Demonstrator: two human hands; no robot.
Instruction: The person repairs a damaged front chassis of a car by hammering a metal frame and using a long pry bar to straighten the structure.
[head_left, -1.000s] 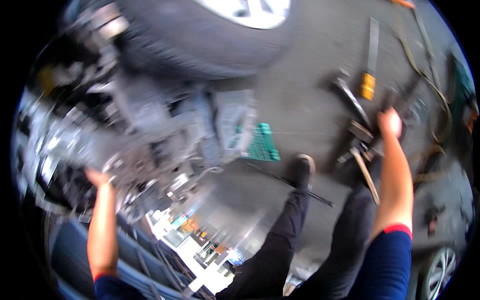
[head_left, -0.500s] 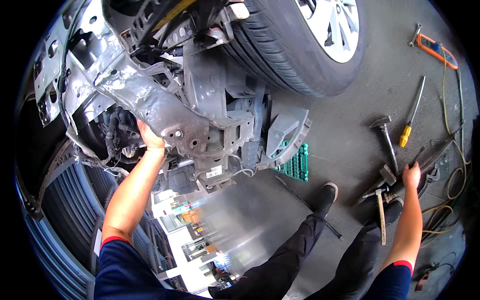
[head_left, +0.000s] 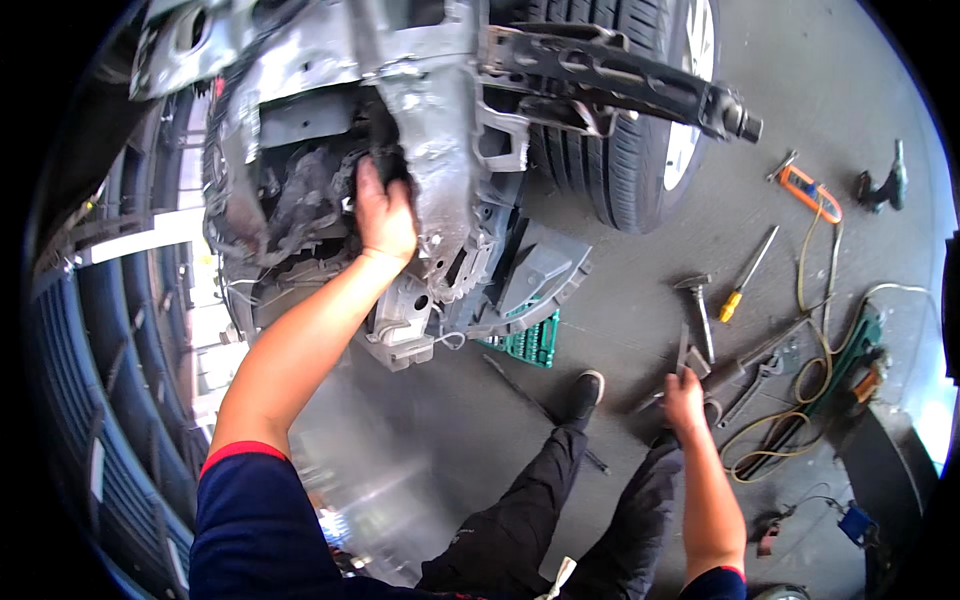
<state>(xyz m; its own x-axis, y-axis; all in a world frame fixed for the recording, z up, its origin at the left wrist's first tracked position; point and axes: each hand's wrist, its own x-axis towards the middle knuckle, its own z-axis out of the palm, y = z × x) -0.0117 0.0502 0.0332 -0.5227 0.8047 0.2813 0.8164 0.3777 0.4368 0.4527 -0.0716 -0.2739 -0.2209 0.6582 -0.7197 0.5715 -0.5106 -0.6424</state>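
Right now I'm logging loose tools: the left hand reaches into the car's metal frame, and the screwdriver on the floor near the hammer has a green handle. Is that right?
Not quite: in the head view the screwdriver on the floor near the hammer has a yellow handle, not a green one. The left hand does reach into the car's metal frame.

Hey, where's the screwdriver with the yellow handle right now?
The screwdriver lies on the floor in the head view's right half, just right of the metal hammer and below left of the orange tool.
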